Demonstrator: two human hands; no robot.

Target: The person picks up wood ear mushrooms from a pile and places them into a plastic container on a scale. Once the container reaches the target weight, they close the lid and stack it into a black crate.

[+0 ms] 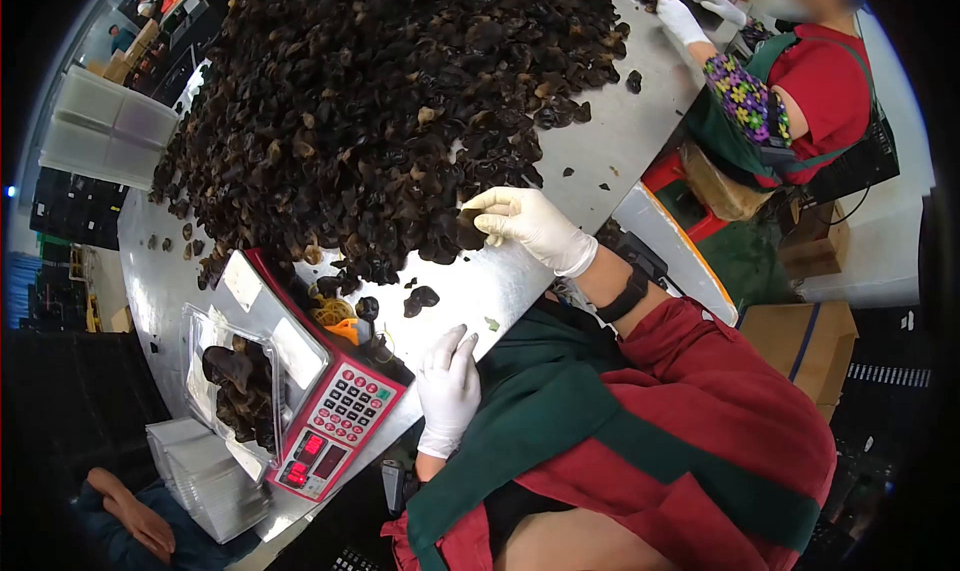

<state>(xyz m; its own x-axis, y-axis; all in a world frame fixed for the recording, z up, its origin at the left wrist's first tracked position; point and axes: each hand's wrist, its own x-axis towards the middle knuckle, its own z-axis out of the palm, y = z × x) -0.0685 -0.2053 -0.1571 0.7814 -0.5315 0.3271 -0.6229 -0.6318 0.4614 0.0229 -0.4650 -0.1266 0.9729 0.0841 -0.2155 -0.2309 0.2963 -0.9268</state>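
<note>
A large heap of dark brown wood ear mushrooms (400, 101) covers the metal table (480, 291). At its near edge my right hand (535, 229), in a white glove, pinches one wood ear mushroom (470, 231) between thumb and fingers. My left hand (447, 396), gloved too, rests at the table's near edge with its fingers extended and nothing in them. Just beyond it lies a loose mushroom piece (421, 300). Left of that hand stands a red weighing scale (345, 416), bearing a clear plastic tray (197, 376) with several mushrooms in it.
Clear trays are stacked (205, 481) below the scale and more trays (108, 126) stand at the far left. An orange-handled tool (345, 330) and yellow bands (330, 312) lie behind the scale. A co-worker (820, 81) with gloved hands is across at the right, near a cardboard box (800, 346).
</note>
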